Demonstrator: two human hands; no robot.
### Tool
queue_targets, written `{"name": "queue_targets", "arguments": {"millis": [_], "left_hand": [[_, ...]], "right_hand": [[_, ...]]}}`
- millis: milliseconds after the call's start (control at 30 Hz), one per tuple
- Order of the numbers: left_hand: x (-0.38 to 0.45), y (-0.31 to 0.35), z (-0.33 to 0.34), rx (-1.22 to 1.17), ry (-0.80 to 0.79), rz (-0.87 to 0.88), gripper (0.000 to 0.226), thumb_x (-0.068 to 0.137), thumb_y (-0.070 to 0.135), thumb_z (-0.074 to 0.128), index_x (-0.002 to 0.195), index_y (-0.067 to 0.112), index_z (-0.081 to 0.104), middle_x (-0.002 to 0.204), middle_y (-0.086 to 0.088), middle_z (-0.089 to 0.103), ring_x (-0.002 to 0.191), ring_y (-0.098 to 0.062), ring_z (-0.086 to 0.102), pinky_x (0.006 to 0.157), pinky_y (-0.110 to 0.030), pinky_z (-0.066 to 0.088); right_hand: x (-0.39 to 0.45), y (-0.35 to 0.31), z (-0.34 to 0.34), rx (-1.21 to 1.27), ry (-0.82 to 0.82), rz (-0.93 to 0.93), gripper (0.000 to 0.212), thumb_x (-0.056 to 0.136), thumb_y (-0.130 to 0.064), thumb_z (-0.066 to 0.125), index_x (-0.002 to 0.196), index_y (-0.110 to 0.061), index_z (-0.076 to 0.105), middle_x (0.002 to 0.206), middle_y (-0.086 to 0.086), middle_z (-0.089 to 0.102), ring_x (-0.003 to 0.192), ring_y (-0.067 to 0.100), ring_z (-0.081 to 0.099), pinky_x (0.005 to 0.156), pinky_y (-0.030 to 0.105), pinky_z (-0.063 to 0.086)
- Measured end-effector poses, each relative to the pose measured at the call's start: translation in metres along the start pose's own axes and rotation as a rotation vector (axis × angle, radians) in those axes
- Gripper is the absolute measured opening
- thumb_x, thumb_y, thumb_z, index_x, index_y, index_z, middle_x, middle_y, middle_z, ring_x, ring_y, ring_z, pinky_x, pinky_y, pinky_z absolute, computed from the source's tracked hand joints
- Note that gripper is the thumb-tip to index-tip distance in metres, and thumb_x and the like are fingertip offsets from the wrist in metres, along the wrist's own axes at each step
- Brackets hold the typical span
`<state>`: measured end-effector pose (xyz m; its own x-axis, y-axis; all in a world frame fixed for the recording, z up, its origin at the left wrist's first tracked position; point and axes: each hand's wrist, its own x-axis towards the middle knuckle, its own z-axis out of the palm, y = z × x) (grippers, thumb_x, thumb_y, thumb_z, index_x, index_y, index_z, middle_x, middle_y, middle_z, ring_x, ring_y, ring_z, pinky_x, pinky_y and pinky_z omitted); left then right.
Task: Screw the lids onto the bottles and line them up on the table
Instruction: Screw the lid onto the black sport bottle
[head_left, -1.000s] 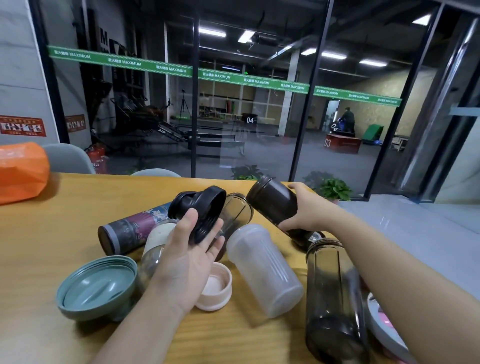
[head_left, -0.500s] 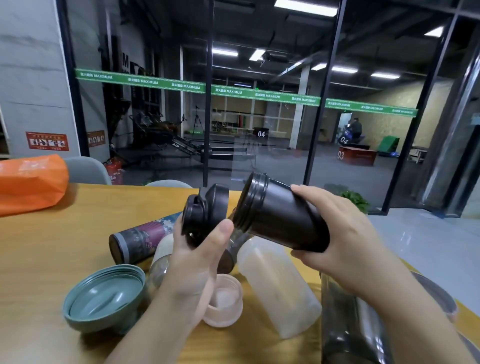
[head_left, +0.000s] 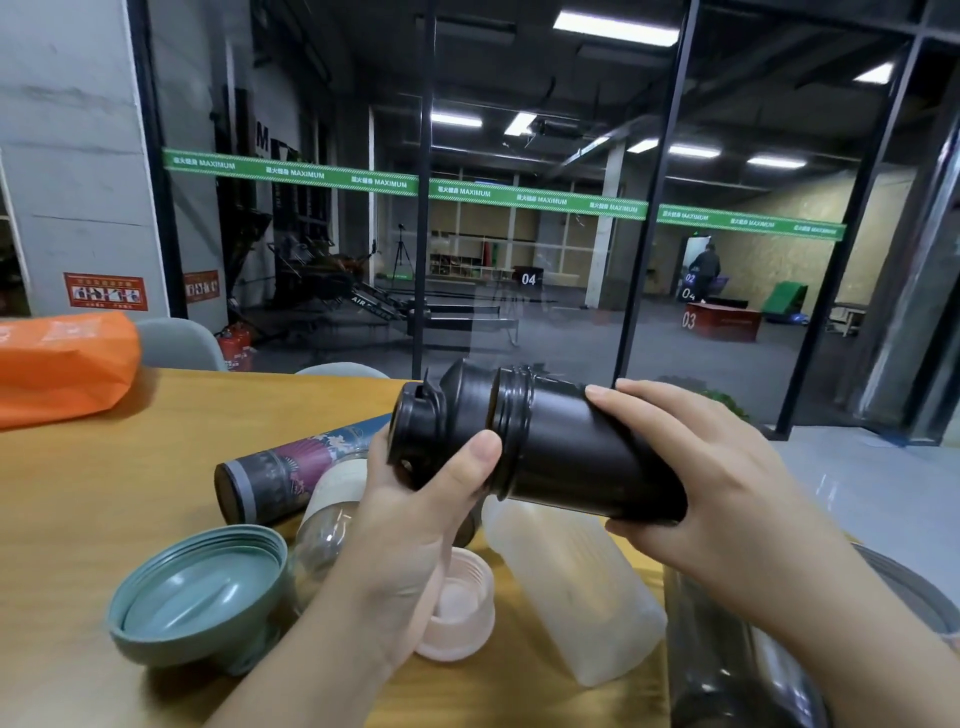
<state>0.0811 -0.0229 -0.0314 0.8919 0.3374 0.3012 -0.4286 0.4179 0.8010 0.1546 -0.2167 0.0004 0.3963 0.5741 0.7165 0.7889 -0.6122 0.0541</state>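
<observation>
My right hand (head_left: 717, 483) grips a black bottle (head_left: 582, 457) held sideways above the table, its threaded mouth pointing left. My left hand (head_left: 415, 514) holds a black flip-top lid (head_left: 431, 421) against that mouth; the lid sits at the threads, slightly tilted. Below on the wooden table (head_left: 104, 493) lie a patterned purple bottle (head_left: 291, 473), a clear bottle with a cream band (head_left: 332, 509), a frosted white bottle (head_left: 576, 587), and a dark transparent bottle (head_left: 727, 670). A green lid (head_left: 197, 597) and a pink lid (head_left: 457, 608) rest upside down.
An orange bag (head_left: 62, 369) lies at the table's far left. Two grey chair backs (head_left: 176, 343) stand behind the far edge. A glass wall (head_left: 519, 234) rises beyond. A round grey object (head_left: 914, 597) shows at the right edge.
Both hands rose from the table and came together: the black bottle was lifted and turned sideways, and the black lid moved right until it met the bottle's mouth.
</observation>
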Motion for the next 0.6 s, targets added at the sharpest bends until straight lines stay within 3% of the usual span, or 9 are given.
{"name": "queue_targets", "arguments": {"millis": [167, 267, 433, 500, 600], "left_hand": [[0.002, -0.0032, -0.0008, -0.012, 0.039, -0.016, 0.085, 0.053, 0.021, 0.082, 0.13, 0.014, 0.049, 0.115, -0.008, 0.07, 0.104, -0.019, 0.068, 0.099, -0.041, 0.046], [0.0027, -0.0033, -0.0019, -0.035, 0.038, -0.04, 0.073, 0.061, 0.017, 0.074, 0.13, 0.014, 0.049, 0.115, -0.008, 0.07, 0.104, -0.019, 0.068, 0.099, -0.039, 0.046], [0.0015, -0.0026, -0.0017, -0.022, 0.03, -0.049, 0.073, 0.061, 0.018, 0.073, 0.13, 0.012, 0.049, 0.115, -0.01, 0.07, 0.103, -0.02, 0.068, 0.094, -0.037, 0.052], [0.0011, -0.0035, -0.0023, -0.015, 0.015, -0.056, 0.075, 0.06, 0.016, 0.076, 0.13, 0.011, 0.049, 0.115, -0.01, 0.07, 0.102, -0.02, 0.069, 0.087, -0.031, 0.056], [0.0005, -0.0042, -0.0032, -0.029, -0.028, -0.08, 0.09, 0.051, 0.021, 0.082, 0.133, 0.013, 0.047, 0.119, -0.011, 0.068, 0.107, -0.022, 0.067, 0.088, -0.031, 0.054]], "right_hand": [[-0.0016, -0.0001, 0.0045, 0.025, -0.003, -0.031, 0.091, 0.051, -0.033, 0.072, 0.136, -0.036, 0.039, 0.132, -0.006, 0.052, 0.116, 0.016, 0.049, 0.094, 0.035, 0.042], [-0.0009, -0.0016, 0.0059, 0.027, 0.0, -0.036, 0.091, 0.051, -0.033, 0.072, 0.136, -0.037, 0.039, 0.133, -0.007, 0.052, 0.116, 0.016, 0.049, 0.095, 0.031, 0.041], [-0.0014, -0.0016, 0.0075, 0.046, -0.024, -0.042, 0.091, 0.051, -0.035, 0.072, 0.136, -0.038, 0.037, 0.134, -0.008, 0.052, 0.117, 0.017, 0.051, 0.095, 0.032, 0.041], [-0.0015, -0.0028, 0.0072, 0.064, -0.019, -0.039, 0.091, 0.051, -0.035, 0.072, 0.135, -0.038, 0.037, 0.133, -0.009, 0.051, 0.117, 0.015, 0.05, 0.095, 0.032, 0.041], [-0.0013, -0.0048, 0.0069, 0.11, -0.012, -0.001, 0.088, 0.048, -0.036, 0.073, 0.129, -0.036, 0.039, 0.127, -0.011, 0.054, 0.113, 0.015, 0.053, 0.092, 0.029, 0.04]]}}
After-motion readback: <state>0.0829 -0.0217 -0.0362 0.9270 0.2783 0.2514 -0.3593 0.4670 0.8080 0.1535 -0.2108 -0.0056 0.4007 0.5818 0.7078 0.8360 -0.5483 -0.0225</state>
